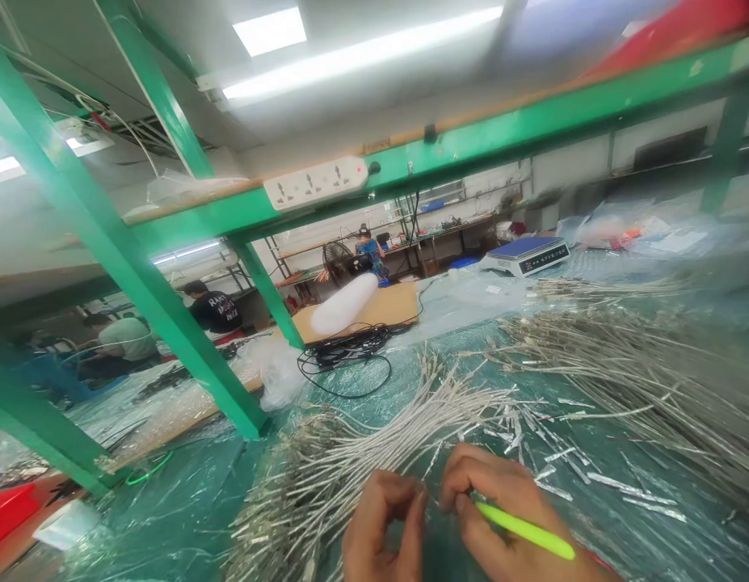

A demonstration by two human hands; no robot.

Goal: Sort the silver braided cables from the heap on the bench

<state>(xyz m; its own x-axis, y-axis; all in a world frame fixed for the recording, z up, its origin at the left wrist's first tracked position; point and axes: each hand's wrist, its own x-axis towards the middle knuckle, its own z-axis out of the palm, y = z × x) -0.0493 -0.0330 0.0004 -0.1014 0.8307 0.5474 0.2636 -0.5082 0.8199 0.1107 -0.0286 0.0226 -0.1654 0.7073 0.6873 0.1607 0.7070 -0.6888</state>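
Note:
My left hand [383, 525] is closed in a pinch, thumb against forefinger, at the near edge of a pile of thin silvery cables [386, 440]. What sits between its fingertips is too small to make out. Just to the right, my right hand [501, 509] is closed round a slim neon-yellow pen-shaped tool [525, 529], whose tip is hidden by the fingers. The fingertips of both hands are close together but apart. Beyond the right hand lie scattered strips of shiny foil [592, 477].
A larger bundle of grey cables [629, 372] covers the right side. Farther back are a digital scale [525, 255], coiled black cables [350, 347] and a white foam roll [343, 305]. Green frame posts [149, 307] rise at left, with a power strip [317, 184] overhead. Other people sit in the background.

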